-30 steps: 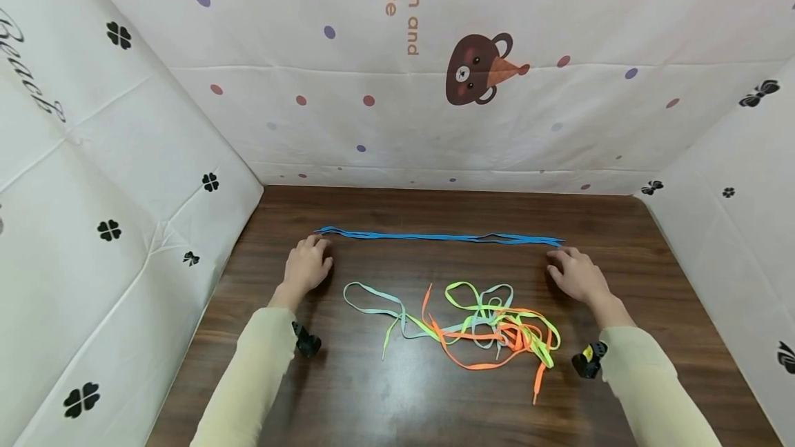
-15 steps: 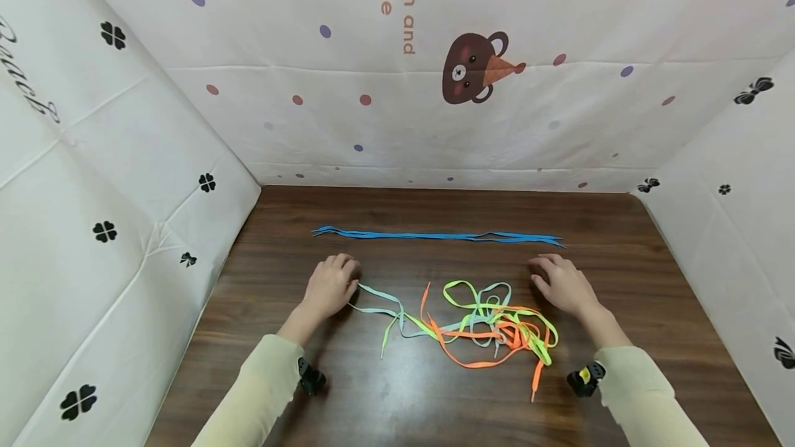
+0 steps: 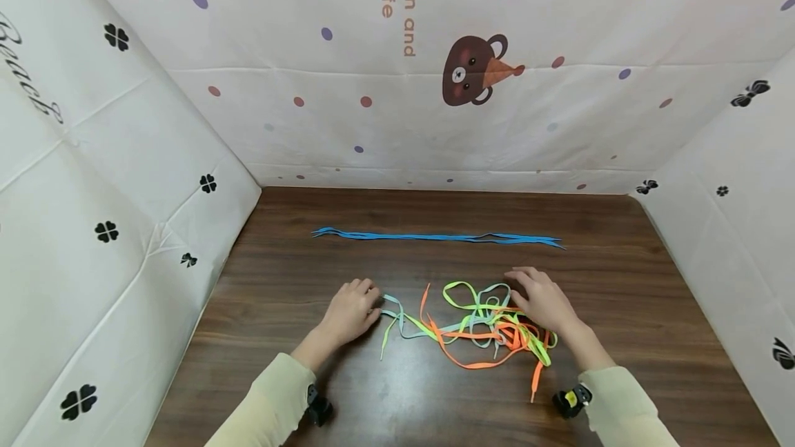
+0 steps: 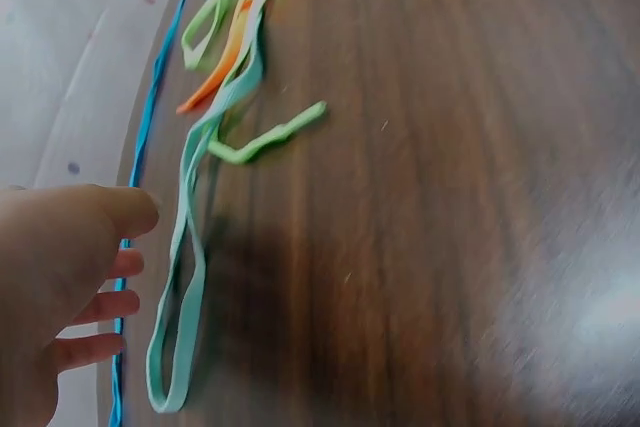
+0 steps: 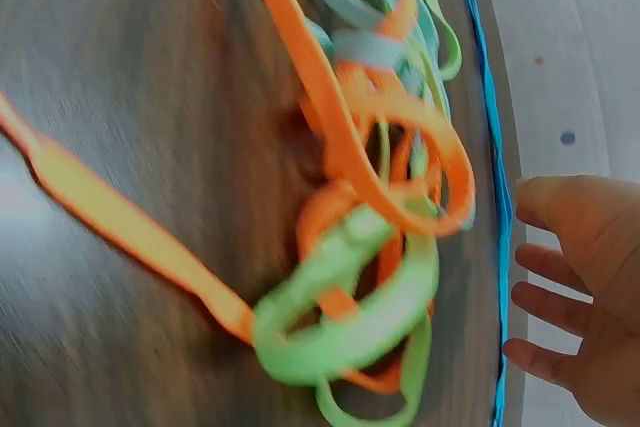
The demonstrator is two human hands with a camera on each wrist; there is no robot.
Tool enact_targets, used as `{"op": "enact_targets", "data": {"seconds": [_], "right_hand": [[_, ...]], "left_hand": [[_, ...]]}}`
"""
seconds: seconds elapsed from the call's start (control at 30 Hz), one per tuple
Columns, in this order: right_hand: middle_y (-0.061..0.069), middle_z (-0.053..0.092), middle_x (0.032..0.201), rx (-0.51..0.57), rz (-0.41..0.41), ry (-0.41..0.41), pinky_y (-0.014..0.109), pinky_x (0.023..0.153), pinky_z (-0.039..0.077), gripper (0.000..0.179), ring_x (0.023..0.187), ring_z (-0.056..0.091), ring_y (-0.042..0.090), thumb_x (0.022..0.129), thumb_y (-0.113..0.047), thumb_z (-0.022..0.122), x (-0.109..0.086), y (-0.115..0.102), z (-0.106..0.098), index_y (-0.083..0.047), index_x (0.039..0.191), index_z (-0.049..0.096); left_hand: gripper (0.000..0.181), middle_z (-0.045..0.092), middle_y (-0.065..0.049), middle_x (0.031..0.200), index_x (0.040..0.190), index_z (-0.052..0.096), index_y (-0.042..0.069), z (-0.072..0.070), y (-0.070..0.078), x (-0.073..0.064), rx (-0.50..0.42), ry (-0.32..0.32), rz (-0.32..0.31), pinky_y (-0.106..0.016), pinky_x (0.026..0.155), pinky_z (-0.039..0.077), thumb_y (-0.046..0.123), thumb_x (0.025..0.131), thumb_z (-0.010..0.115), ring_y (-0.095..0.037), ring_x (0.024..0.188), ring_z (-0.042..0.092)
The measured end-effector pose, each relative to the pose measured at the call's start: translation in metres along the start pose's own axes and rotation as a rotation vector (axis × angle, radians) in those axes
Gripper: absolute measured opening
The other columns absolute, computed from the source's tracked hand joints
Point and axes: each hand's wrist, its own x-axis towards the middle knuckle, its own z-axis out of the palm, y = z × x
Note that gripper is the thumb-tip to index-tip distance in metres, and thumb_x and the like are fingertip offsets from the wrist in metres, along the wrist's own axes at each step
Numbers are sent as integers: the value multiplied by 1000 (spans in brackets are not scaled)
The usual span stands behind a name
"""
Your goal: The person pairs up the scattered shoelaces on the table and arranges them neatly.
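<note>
In the head view a loose tangle of shoelaces lies in the middle of the table. It mixes an orange lace point(image 3: 478, 365), a yellow-green lace point(image 3: 456, 284) and a pale teal lace point(image 3: 415, 335). My left hand point(image 3: 349, 312) hovers at the tangle's left end, over the teal loop point(image 4: 198, 277), its fingers loosely bent and holding nothing. At the tangle's right side, my right hand point(image 3: 542, 302) overlaps the upper laces in the head view. Its fingers are spread and empty in the right wrist view, beside the orange and green loops point(image 5: 345, 332).
Farther back, several blue laces point(image 3: 410, 236) lie straight side by side across the brown wooden table point(image 3: 279, 281). Printed white cloth walls point(image 3: 397, 123) enclose the table at the back and both sides. A small black camera point(image 3: 571, 401) sits on the right wrist.
Both hands have drawn back from the ends of the blue laces and moved inward to either side of the tangle. The blue laces and the tangle stay where they were.
</note>
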Motion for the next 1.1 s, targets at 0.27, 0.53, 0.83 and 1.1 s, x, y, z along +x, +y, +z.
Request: {"op": "enact_targets", "data": {"seconds": [0.27, 0.53, 0.83, 1.1], "right_hand": [[17, 56, 120, 24, -45, 8, 57, 77, 45, 36, 106, 53, 38, 82, -17, 68, 0, -27, 9, -7, 116, 62], [14, 57, 118, 46, -109, 45, 52, 75, 47, 35, 104, 55, 35, 79, -14, 71, 2, -49, 20, -8, 112, 64], [10, 61, 111, 68, -214, 52, 49, 77, 48, 33, 101, 58, 29, 77, -13, 73, 4, -78, 31, -9, 109, 65], [2, 61, 105, 37, -282, 67, 41, 77, 49, 26, 97, 58, 21, 78, -16, 72, 7, -98, 42, -13, 103, 66]], "left_hand": [[17, 55, 1, 87, 92, 64, 15, 10, 17, -1, -21, 3, 28, -32, 68, 45, 25, 79, 69, -16, 79, 53], [13, 55, 3, 83, 91, 67, 17, 16, 28, 1, -35, -10, 7, -32, 68, 46, 22, 79, 70, -14, 75, 51], [8, 57, 5, 81, 86, 65, 19, 19, 31, 1, -19, 17, 21, -30, 70, 48, 22, 80, 70, -12, 74, 54], [8, 54, 4, 75, 79, 60, 16, 7, 27, 0, -2, 94, 18, -26, 60, 43, 16, 79, 67, -11, 66, 50]]}}
